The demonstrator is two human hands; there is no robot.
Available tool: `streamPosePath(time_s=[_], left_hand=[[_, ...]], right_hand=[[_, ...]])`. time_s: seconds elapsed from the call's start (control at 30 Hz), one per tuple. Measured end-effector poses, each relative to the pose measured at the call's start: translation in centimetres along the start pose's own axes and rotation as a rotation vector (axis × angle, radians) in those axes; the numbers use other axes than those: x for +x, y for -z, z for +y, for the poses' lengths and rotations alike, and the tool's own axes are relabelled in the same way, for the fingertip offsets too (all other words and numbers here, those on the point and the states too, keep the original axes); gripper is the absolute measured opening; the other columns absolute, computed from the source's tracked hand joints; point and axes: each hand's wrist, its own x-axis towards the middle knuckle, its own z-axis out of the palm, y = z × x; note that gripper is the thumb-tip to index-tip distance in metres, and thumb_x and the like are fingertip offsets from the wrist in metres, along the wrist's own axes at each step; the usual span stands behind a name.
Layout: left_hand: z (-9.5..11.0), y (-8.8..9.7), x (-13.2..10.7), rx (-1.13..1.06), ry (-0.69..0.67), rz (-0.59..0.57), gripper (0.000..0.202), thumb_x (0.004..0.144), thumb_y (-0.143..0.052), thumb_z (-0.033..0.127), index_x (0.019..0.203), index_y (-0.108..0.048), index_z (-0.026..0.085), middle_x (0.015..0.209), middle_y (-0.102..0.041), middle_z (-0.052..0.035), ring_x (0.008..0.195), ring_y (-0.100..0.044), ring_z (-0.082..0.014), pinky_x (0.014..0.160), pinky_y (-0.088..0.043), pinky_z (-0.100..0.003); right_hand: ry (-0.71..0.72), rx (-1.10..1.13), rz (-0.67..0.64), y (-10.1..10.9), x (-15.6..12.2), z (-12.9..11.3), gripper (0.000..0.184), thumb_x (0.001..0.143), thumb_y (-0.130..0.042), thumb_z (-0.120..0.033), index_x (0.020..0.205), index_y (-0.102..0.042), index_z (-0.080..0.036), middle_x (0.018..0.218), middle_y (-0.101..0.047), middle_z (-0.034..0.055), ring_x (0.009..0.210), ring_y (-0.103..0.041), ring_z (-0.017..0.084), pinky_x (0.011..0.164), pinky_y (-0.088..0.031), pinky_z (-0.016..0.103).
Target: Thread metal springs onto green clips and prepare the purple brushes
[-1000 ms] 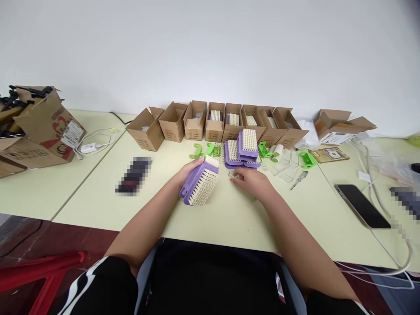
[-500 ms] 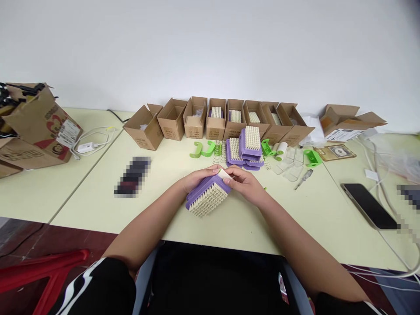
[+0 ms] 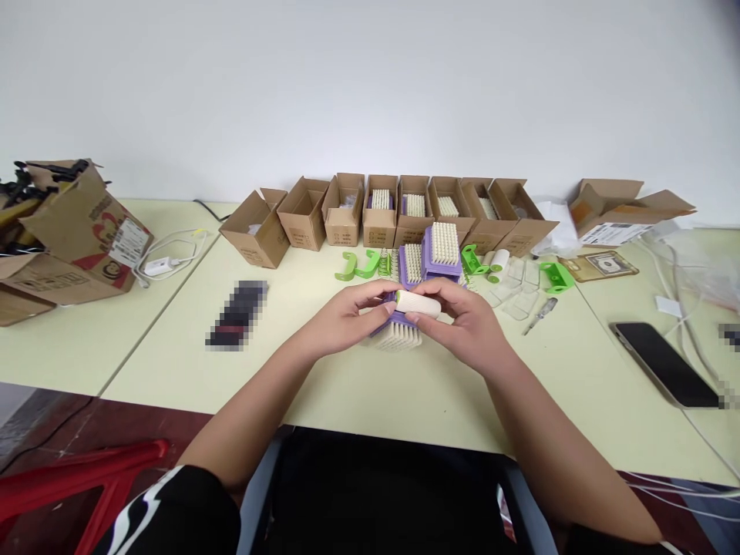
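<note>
1. Far left, well left of the row of small cardboard boxes [image 3: 381, 227], there's a torn-open carton [image 3: 84, 220] with black bits poking out the top, and a white charger with its cable [image 3: 159, 266] just beside it on the table [image 3: 439, 408].
2. Closer in, still left of the boxes, sits a dark object [image 3: 237, 314], pixelated so I can't tell what it is.
3. Left hand [image 3: 347, 316] is curled narrow around the held purple scrub brush [image 3: 398, 337], right in front of the middle of the box row, bristles pointing down and toward the person.
4. Right hand [image 3: 462, 324] is pinching a cream cylinder [image 3: 417, 304] lying along the top of that brush, fingers closed on it.
5. Right behind the hands, toward the boxes, are bright green handles [image 3: 352, 266] and a stack of purple brushes [image 3: 442, 250], bristles up.
6. Right of the boxes' front edge lie clear plastic pieces [image 3: 514, 287], a green bracket [image 3: 556, 277] and a small screwdriver [image 3: 542, 316].
7. Far right of the boxes: an opened carton [image 3: 630, 212], with a black phone [image 3: 664, 364] lying face up nearer the table edge.
</note>
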Motion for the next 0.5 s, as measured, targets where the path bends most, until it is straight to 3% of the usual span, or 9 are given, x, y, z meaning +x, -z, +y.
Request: streamPosePath(time_s=[0.17, 0.37, 0.5], left_hand=[[-0.4, -1.2, -1.1, 0.117, -0.137, 0.061, 0.042, 0.107, -0.056, 0.032, 0.147, -0.066, 0.028, 0.148, -0.067, -0.0069, 0.137, -0.064, -0.0257, 0.12, -0.047, -0.041], [-0.8, -2.9, -1.8, 0.138, -0.127, 0.166, 0.038, 0.104, -0.06, 0.028, 0.14, -0.072, 0.026, 0.141, -0.072, -0.0079, 0.126, -0.071, -0.0243, 0.113, -0.054, -0.039], [-0.4, -3.2, -2.1, 0.21, -0.053, 0.193, 0.036, 0.103, -0.059, 0.025, 0.135, -0.076, 0.026, 0.133, -0.076, -0.0061, 0.118, -0.074, -0.0232, 0.106, -0.058, -0.036]], right_hand=[[0.118, -0.191, -0.062, 1.5, -0.3, -2.1, 0.023, 0.094, -0.077, -0.039, 0.115, -0.075, -0.029, 0.114, -0.075, 0.0033, 0.101, -0.07, 0.024, 0.087, -0.055, 0.037], [0.169, -0.295, -0.137, 1.7, -0.7, -1.1, 0.021, 0.096, -0.073, -0.036, 0.115, -0.072, -0.028, 0.111, -0.074, 0.0044, 0.098, -0.07, 0.024, 0.085, -0.055, 0.037], [0.082, -0.275, -0.111, 0.8, -1.2, -0.4, 0.022, 0.097, -0.071, -0.038, 0.118, -0.07, -0.028, 0.114, -0.075, 0.0039, 0.099, -0.07, 0.024, 0.085, -0.055, 0.037]])
